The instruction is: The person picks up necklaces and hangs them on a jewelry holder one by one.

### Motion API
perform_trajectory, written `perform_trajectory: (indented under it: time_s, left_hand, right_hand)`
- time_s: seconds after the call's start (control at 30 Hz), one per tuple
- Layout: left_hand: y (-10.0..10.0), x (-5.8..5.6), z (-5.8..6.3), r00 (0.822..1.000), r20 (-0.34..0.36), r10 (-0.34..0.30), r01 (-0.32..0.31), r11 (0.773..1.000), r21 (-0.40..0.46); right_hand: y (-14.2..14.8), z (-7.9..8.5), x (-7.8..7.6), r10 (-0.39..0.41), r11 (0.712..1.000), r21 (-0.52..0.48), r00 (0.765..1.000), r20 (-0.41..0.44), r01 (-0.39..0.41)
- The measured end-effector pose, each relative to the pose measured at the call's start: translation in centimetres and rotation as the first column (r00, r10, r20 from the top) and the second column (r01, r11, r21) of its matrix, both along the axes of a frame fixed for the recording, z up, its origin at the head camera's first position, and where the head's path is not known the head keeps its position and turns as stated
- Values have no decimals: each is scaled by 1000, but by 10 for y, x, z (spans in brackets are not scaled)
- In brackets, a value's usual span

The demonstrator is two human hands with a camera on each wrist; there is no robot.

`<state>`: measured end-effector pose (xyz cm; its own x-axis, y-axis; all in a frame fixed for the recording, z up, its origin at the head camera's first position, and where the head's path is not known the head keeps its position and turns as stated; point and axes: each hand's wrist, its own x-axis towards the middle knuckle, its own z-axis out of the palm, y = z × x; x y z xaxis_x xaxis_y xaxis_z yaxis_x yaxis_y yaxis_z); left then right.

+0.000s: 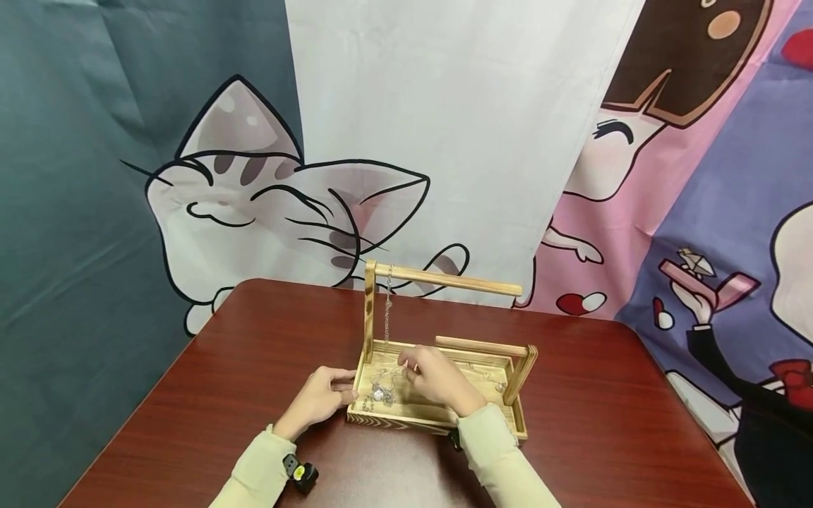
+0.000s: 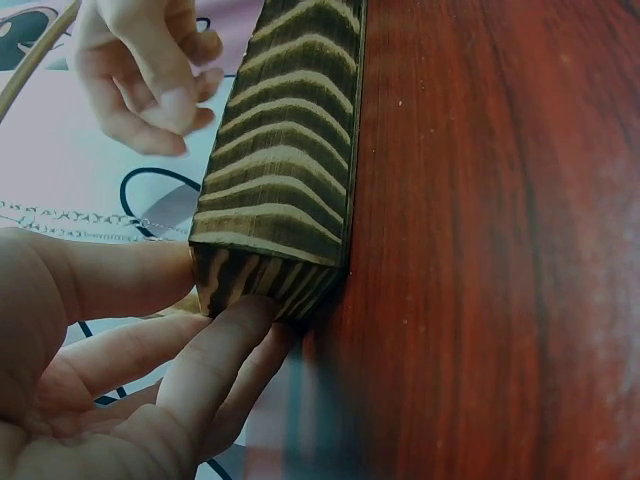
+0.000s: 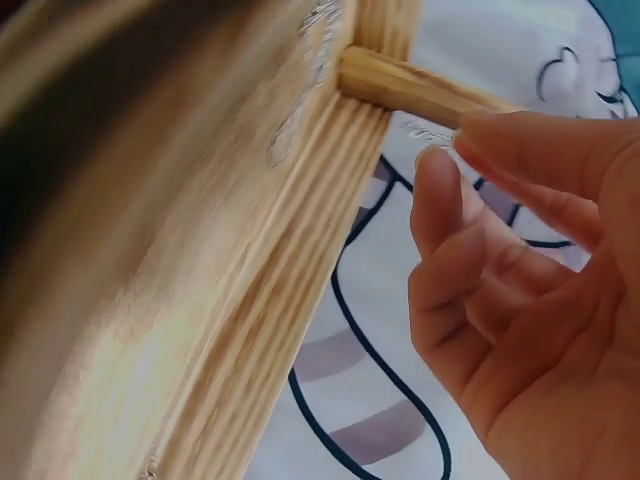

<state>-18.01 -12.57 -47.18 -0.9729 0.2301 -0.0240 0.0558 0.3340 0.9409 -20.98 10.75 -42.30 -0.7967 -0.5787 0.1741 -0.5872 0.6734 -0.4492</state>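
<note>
A wooden jewelry stand [image 1: 438, 418], a shallow tray with two T-shaped bars, stands on the table. My left hand [image 1: 320, 401] grips the tray's left end; in the left wrist view, the thumb lies at the rim and fingers press the striped side [image 2: 270, 190]. Above the tray is my right hand [image 1: 435, 374], its fingers loosely bent. A small gap shows between thumb and index finger in the right wrist view, with nothing visible in it. A silver chain necklace [image 1: 387, 317] hangs from the tall bar. Tangled silver chains [image 1: 381, 394] lie in the tray's left part.
The tall bar [image 1: 451, 282] juts rightward from its left post; the lower bar [image 1: 483, 346] comes from the right post. More fine jewelry [image 1: 498, 384] lies at the tray's right. The reddish-brown table [image 1: 591, 402] surrounds the stand, with a cartoon-printed curtain [image 1: 457, 127] behind.
</note>
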Motion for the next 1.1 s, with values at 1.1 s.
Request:
perform_trajectory:
  time_s: [1.1]
  left_hand:
    - [2, 3, 3, 1000, -1, -23, 23, 998, 50]
  right_hand:
    - [-34, -13, -35, 140, 900, 399, 984, 111, -173]
